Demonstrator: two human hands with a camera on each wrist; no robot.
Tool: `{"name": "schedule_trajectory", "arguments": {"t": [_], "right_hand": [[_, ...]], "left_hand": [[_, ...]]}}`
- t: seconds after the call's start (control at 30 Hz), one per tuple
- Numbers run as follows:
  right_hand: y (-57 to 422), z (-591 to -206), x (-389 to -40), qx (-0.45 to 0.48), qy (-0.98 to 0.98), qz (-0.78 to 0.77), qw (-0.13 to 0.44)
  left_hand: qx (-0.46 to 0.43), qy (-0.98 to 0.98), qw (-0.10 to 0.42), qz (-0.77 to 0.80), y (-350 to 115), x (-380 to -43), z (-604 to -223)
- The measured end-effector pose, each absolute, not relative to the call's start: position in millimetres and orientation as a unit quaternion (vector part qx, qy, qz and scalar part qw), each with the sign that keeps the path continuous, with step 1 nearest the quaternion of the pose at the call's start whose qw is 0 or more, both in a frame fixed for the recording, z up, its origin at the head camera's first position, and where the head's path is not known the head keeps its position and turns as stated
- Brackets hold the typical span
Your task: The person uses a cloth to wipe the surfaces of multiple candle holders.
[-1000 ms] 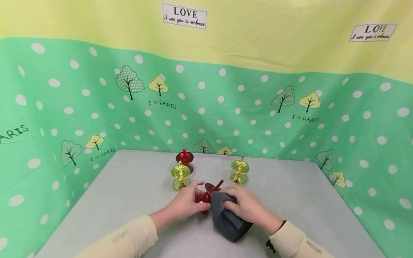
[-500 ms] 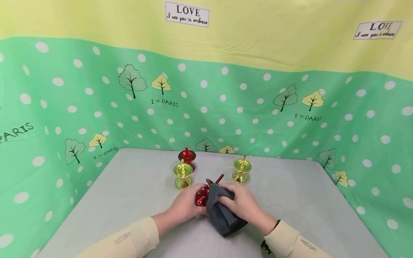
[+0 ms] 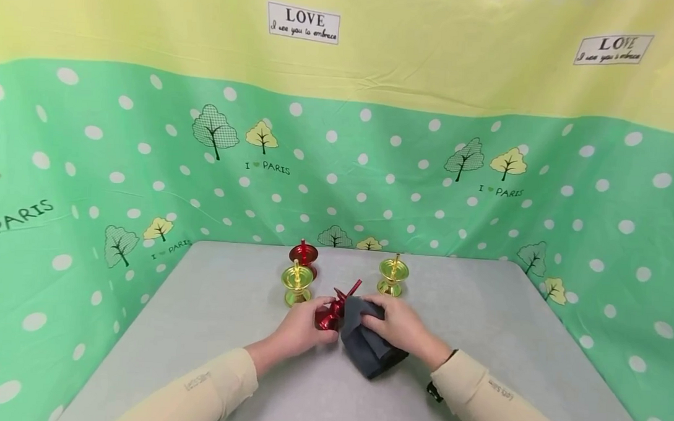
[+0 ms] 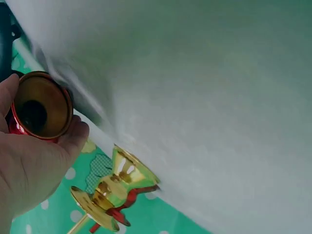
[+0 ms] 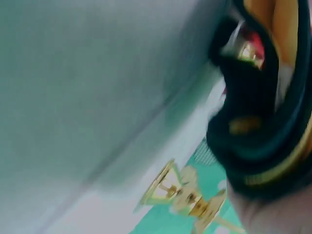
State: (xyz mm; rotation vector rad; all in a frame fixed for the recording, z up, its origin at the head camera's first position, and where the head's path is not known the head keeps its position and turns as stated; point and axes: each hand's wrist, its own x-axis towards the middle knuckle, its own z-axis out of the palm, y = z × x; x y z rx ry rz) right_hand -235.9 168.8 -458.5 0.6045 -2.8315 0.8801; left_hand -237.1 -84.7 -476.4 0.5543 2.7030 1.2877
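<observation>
A shiny red candle holder (image 3: 329, 318) is tilted in my left hand (image 3: 299, 328), whose fingers and thumb grip it round the base. Its thin stem points up and to the right. In the left wrist view the hollow underside of its base (image 4: 54, 105) faces the camera. My right hand (image 3: 404, 330) pinches a bunched dark grey cloth (image 3: 365, 348) against the holder's right side, thumb on top. The cloth hides part of the dish and stem. In the right wrist view the cloth (image 5: 258, 107) is blurred and covers most of the fingers.
Beyond my left hand stands a gold candle holder (image 3: 297, 278), with a second red one (image 3: 304, 255) behind it. Another gold holder (image 3: 393, 272) is upright past my right hand. The grey tabletop (image 3: 228, 306) ends at a green and yellow curtain (image 3: 360, 174).
The red holder has turned a little in my left hand, whose fingers have shifted round the base. The cloth and my right hand have moved slightly up along it. The standing holders stayed put.
</observation>
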Motion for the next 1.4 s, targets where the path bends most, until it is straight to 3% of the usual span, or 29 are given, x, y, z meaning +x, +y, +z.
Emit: {"name": "schedule_trajectory", "arguments": {"t": [0.27, 0.4, 0.6, 0.73, 0.87, 1.17, 1.4], "right_hand": [[157.7, -461.0, -222.4, 0.237, -0.9, 0.158, 0.329], [161.9, -460.1, -225.0, 0.262, -0.878, 0.133, 0.378], [164.6, -461.0, -222.2, 0.269, -0.894, 0.12, 0.336], [160.7, -462.7, -216.8, 0.257, -0.914, 0.111, 0.293], [154.8, -463.7, -214.8, 0.249, -0.918, 0.114, 0.286], [156.1, -468.9, -225.1, 0.219, -0.932, 0.136, 0.253], [151.8, -462.2, -225.3, 0.186, -0.945, 0.155, 0.218]], "left_hand": [[0.149, 0.836, 0.104, 0.517, -75.6, -229.4, -465.1], [0.158, 0.81, 0.148, 0.544, -76.0, -228.7, -460.3], [0.169, 0.788, 0.182, 0.564, -81.7, -228.3, -462.8], [0.191, 0.851, 0.136, 0.469, -77.8, -224.5, -466.0], [0.197, 0.89, 0.094, 0.4, -73.1, -222.7, -465.1], [0.165, 0.854, 0.146, 0.47, -84.5, -229.9, -461.8], [0.19, 0.901, 0.087, 0.379, -73.0, -222.2, -455.9]]}}
